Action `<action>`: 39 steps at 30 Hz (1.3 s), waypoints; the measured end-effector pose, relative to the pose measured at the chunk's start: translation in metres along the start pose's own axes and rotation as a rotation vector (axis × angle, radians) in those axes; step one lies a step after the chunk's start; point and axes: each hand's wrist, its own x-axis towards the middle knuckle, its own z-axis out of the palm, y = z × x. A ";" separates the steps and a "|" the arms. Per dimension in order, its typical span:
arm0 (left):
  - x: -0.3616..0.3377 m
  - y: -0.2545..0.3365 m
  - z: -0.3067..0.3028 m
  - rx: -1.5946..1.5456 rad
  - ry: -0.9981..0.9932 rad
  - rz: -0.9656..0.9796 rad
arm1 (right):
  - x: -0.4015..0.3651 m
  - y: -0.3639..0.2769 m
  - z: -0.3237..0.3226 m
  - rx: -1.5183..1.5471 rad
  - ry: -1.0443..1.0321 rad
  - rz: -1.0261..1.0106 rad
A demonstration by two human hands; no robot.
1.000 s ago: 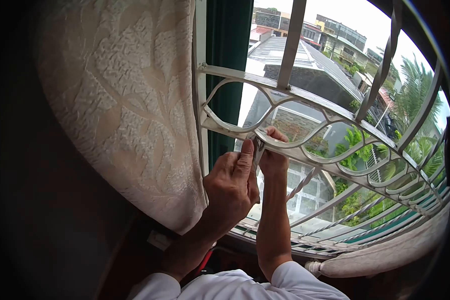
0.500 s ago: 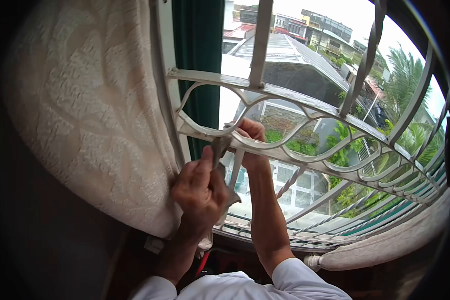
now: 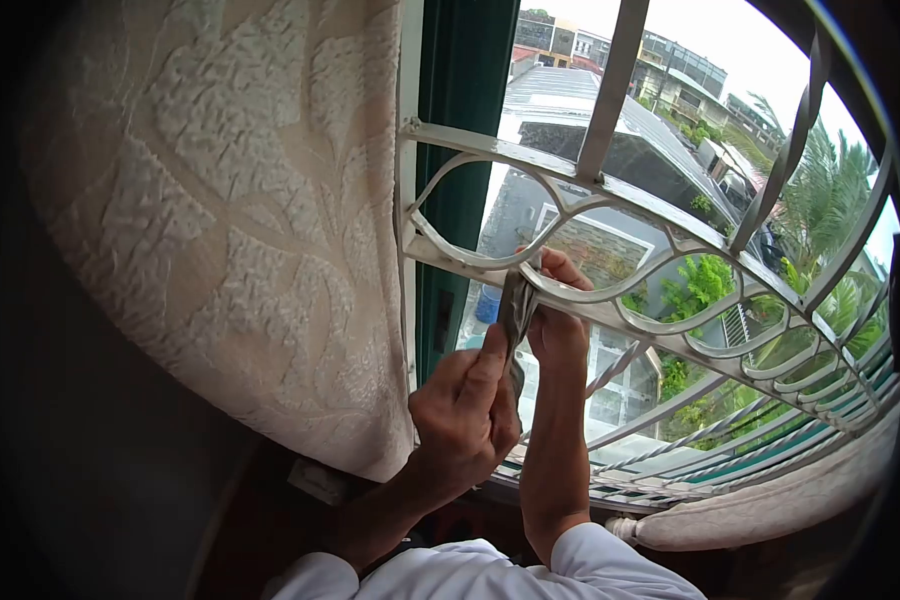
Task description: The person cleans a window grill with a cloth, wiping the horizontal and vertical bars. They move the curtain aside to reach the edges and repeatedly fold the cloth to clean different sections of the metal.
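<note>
A dark, greyish cloth (image 3: 516, 312) is bunched against the lower rail of the white window grille (image 3: 470, 258), where a curved scroll meets it. My left hand (image 3: 467, 402) is closed on the lower part of this cloth, below the rail. Behind the bars, my right hand (image 3: 560, 300) reaches up with bent fingers around the rail at the cloth's upper end. Its fingertips are partly hidden by the metal, and it appears to pinch the top of the cloth there.
A patterned beige curtain (image 3: 270, 250) hangs at the left, beside a dark green panel (image 3: 462, 90). Vertical and twisted bars (image 3: 785, 150) rise at the right. A rolled pale fabric (image 3: 770, 510) lies along the lower right. Roofs and plants show outside.
The view has shifted left, so the grille and curtain appear farther right. The cloth now stands more upright and narrower between my hands, still at the same rail.
</note>
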 end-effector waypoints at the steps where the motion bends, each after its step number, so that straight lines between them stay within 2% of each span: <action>1: -0.008 -0.001 -0.004 -0.011 0.010 0.007 | -0.011 0.002 0.001 -0.002 0.002 -0.003; 3: -0.022 -0.004 -0.014 0.005 0.023 0.032 | -0.048 0.008 0.000 -0.571 0.342 -0.247; 4: -0.029 -0.006 -0.019 -0.004 0.015 0.032 | -0.069 0.004 0.010 -0.534 0.436 -0.267; 6: -0.041 -0.007 -0.024 0.003 -0.071 0.042 | -0.098 -0.001 0.010 -0.326 0.162 -0.125; 8: -0.051 -0.004 -0.023 -0.020 -0.129 0.025 | -0.101 -0.014 0.033 -0.323 0.122 0.049; 11: -0.057 -0.004 -0.024 -0.017 -0.163 -0.095 | -0.091 -0.015 0.049 -0.402 0.064 0.099; 12: -0.054 -0.004 -0.021 -0.014 -0.163 -0.088 | -0.085 -0.015 0.054 -0.323 -0.004 0.145; 14: -0.050 -0.005 -0.012 -0.182 0.059 -0.209 | -0.069 -0.003 0.065 -0.434 -0.127 0.089; 15: -0.053 -0.014 -0.011 -0.089 0.079 -0.201 | -0.058 0.000 0.068 -0.432 -0.127 0.088; 17: -0.035 -0.012 -0.018 -0.115 0.147 -0.251 | -0.040 0.003 0.077 -0.210 -0.082 0.366; 18: -0.024 -0.013 -0.021 -0.142 0.219 -0.302 | -0.038 0.007 0.080 -0.210 -0.093 0.361; 20: -0.009 -0.021 -0.023 -0.023 0.265 -0.264 | -0.034 0.017 0.085 0.045 -0.116 0.300; 22: -0.002 -0.021 -0.023 0.054 0.277 -0.156 | -0.031 0.015 0.087 0.052 -0.072 0.343; 25: -0.004 -0.013 -0.031 -0.043 0.318 -0.254 | -0.029 0.017 0.081 0.365 -0.223 0.511; 26: -0.003 -0.010 -0.032 -0.096 0.338 -0.301 | -0.029 0.019 0.086 0.368 -0.224 0.505; 27: -0.002 -0.008 -0.035 -0.097 0.332 -0.297 | -0.030 0.024 0.094 0.268 -0.088 0.508; 28: 0.001 -0.007 -0.038 0.000 0.315 -0.202 | -0.031 0.027 0.100 0.168 0.050 0.511; 29: 0.003 -0.007 -0.040 0.097 0.297 -0.106 | -0.028 0.028 0.100 0.096 0.049 0.523; 33: 0.004 -0.020 -0.036 0.136 0.358 -0.091 | -0.028 0.036 0.101 0.273 0.040 0.490; 35: 0.005 -0.016 -0.032 -0.139 0.455 -0.293 | -0.032 0.050 0.086 0.770 -0.308 0.362; 39: 0.012 -0.014 -0.035 -0.182 0.485 -0.310 | -0.033 0.056 0.087 0.750 -0.353 0.317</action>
